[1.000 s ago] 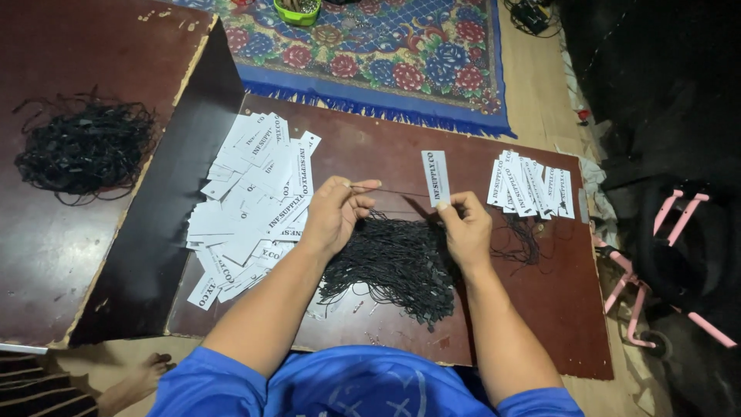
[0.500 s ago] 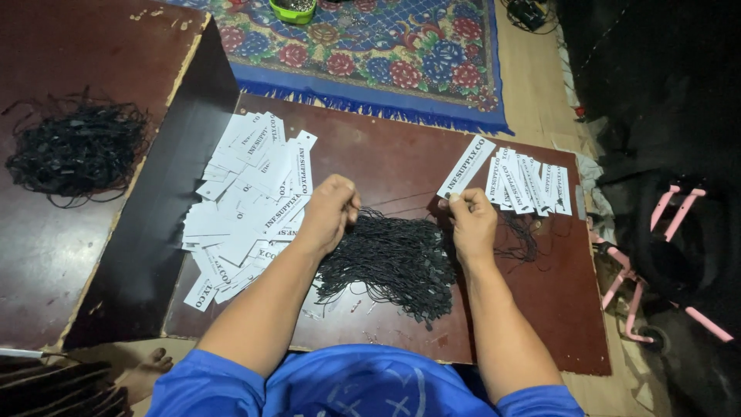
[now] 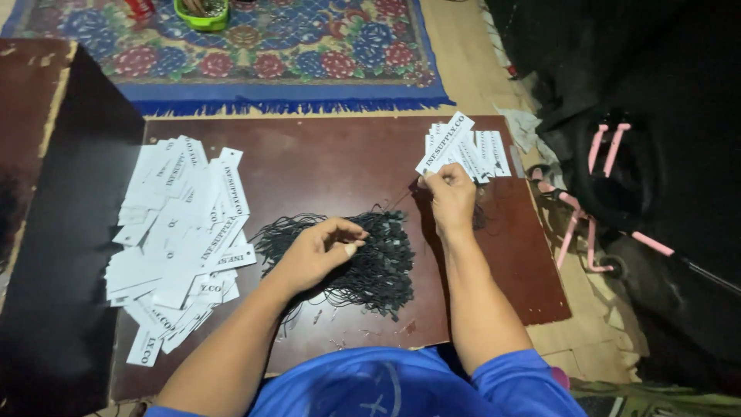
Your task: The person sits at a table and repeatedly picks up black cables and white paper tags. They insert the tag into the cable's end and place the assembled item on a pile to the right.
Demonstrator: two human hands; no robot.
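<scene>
The right hand (image 3: 451, 197) is closed in a pinch on a white paper tag (image 3: 446, 144), holding it by its near end so that the tag's long axis slants up and away to the right, toward the small stack of finished tags (image 3: 486, 150) lying just beyond the knuckles. A thin black string appears to run from that pinch down toward the heap of black cords (image 3: 363, 259), though the strand is too fine to trace fully. The left hand (image 3: 320, 251) rests on the left part of that heap, fingers curled with thumb meeting forefinger; whether it actually grips a cord cannot be told. Taking the heap as the landmark, the held tag lies up and to its right, well nearer the right hand than the left. Left of the heap spreads a loose pile of white tags (image 3: 181, 239), overlapping at many angles. All of this sits on a dark brown board (image 3: 324, 166). Beyond the board, farther from the heap, lies a patterned rug (image 3: 309, 54) with a blue fringe, and to the right of the heap stands a pink-framed object (image 3: 590, 224) in shadow.
</scene>
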